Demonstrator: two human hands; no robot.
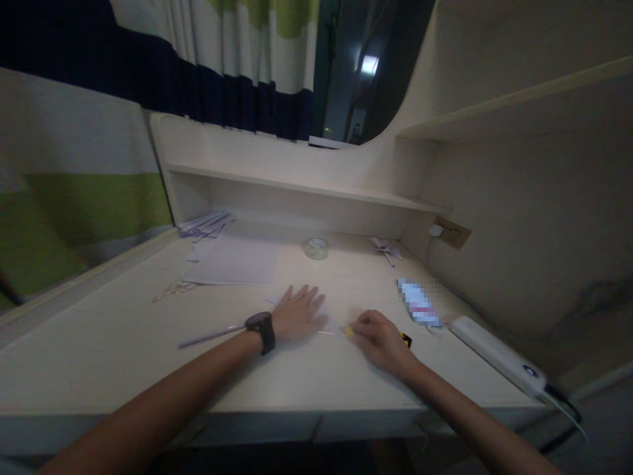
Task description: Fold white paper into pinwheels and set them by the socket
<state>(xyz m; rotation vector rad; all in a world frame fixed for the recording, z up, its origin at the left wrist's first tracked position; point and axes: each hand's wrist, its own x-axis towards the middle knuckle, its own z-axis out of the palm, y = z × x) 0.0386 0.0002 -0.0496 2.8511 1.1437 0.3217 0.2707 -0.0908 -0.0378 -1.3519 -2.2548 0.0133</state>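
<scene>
Head view: my left hand lies flat and spread on a paper sheet on the table. My right hand is curled around a yellow knife, touching the sheet's edge.

My left hand lies flat with the fingers spread on a white sheet of paper. The paper is thin and pale, almost the same colour as the desk, so its edges are hard to see. It lies flat near the middle of the desk, closer to the front edge than to the back. My right hand is curled around a small yellow tool. Only its yellow tip and a dark and yellow end show. The tip touches the paper just beside my left hand.
</scene>
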